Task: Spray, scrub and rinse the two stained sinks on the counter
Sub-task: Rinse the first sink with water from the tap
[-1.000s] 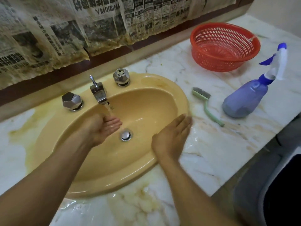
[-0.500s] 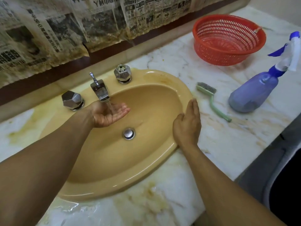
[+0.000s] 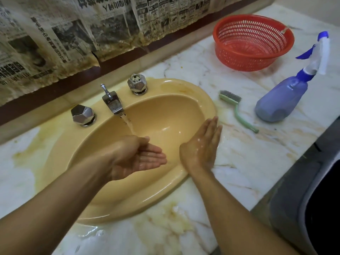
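One sink (image 3: 165,115): rinse step, tap (image 3: 112,104) running.
Left hand (image 3: 136,157): cupped below tap, fingers together.
Right hand (image 3: 202,148): flat at rim, fingers together.
Next: likely sweeping water (image 3: 128,124) around.

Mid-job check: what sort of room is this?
Most likely a washroom or utility wash area: a yellow basin with a running tap, set in a stained marble-look counter, with a scrub brush and spray bottle beside it.
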`<state>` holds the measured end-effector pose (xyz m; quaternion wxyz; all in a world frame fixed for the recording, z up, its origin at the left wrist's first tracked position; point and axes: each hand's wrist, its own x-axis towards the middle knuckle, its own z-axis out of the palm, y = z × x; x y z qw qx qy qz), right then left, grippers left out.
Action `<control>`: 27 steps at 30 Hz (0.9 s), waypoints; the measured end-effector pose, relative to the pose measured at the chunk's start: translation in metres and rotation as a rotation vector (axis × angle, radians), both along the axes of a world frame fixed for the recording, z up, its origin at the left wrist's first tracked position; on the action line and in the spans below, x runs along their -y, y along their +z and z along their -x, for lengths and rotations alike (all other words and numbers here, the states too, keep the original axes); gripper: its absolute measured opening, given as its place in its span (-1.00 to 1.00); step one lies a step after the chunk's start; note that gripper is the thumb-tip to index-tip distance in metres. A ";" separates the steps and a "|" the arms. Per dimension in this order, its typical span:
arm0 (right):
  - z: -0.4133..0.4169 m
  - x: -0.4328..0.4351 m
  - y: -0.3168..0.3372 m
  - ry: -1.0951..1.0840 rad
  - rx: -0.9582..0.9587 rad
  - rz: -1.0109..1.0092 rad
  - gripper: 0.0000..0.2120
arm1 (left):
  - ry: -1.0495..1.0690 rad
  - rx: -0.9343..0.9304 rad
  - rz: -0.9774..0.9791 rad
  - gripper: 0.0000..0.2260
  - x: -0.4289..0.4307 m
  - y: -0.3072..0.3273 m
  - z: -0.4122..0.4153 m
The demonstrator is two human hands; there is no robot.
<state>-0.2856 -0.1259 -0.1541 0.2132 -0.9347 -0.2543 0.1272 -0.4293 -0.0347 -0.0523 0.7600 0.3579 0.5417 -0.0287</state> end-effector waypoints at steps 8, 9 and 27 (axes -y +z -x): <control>0.080 0.022 -0.002 -0.061 0.067 -0.093 -0.21 | 0.424 0.004 -0.105 -0.69 -0.073 -0.035 0.016; 0.089 0.024 -0.003 -0.034 0.071 -0.093 -0.21 | 0.477 0.019 -0.089 -0.73 -0.083 -0.041 0.011; 0.044 0.015 -0.012 -0.075 -0.010 -0.174 -0.23 | 0.293 0.192 0.161 -0.59 -0.007 -0.016 -0.038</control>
